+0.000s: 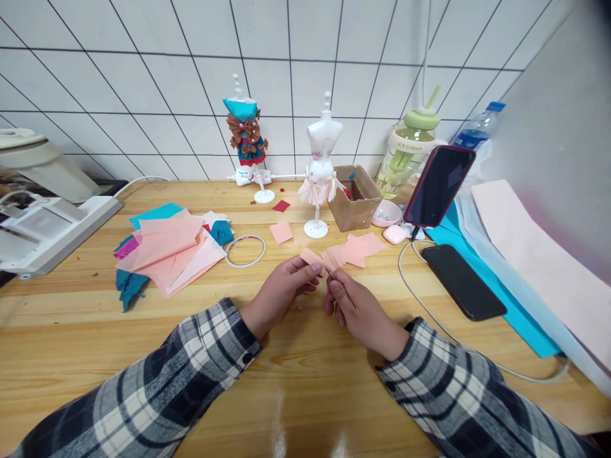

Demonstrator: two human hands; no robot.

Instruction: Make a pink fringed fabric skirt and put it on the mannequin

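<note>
My left hand [285,284] is closed, pinching a small peach piece of crepe paper [311,256] between thumb and fingers. Right beside it, my right hand [359,304] is closed in a pinch at the paper's edge. A small dark tip shows at its fingertips, too small to name. Just beyond the hands lie several peach paper pieces [356,249] with notched edges, partly overlapping. A peach square [281,232] rests farther left. Behind them stands a white mini dress form [324,137] with a gathered peach paper skirt [317,189] around its hips.
Crumpled crepe sheets [167,245] and a white ring [245,251] lie left. At the back are a dressed doll form [245,137], a cardboard box [356,207] and a green-lidded cup [408,149]. To the right are a propped phone [439,184], a flat phone [463,281] and a cable [420,299].
</note>
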